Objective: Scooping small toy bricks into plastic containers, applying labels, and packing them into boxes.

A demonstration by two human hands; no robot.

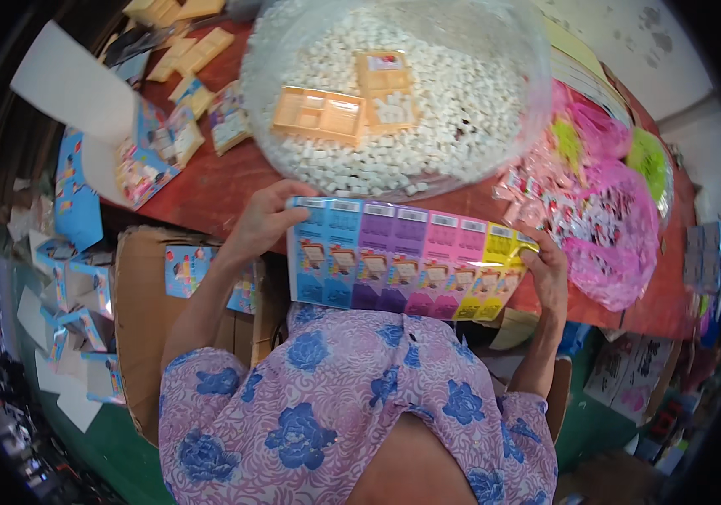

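Observation:
Stretched between my two hands is a long printed card sheet [402, 257] with blue, purple, pink and yellow panels. My left hand [272, 219] pinches its upper left corner, and my right hand [546, 265] grips its right end. The sheet spans the table's near edge, just above my lap. Beyond it sits a big clear plastic bag [495, 101] full of small white pieces. On top of those pieces rest an orange compartment tray [320, 115] and a second orange tray [386, 88] with white pieces and a red-and-white packet in it.
Pink plastic bags [613, 244] with small red-and-white packets lie on the red table [209, 198] at right. An opened printed box [146, 160] stands at left, near more orange trays [201, 50]. Below are a cardboard carton [146, 311] and folded blue boxes [83, 295].

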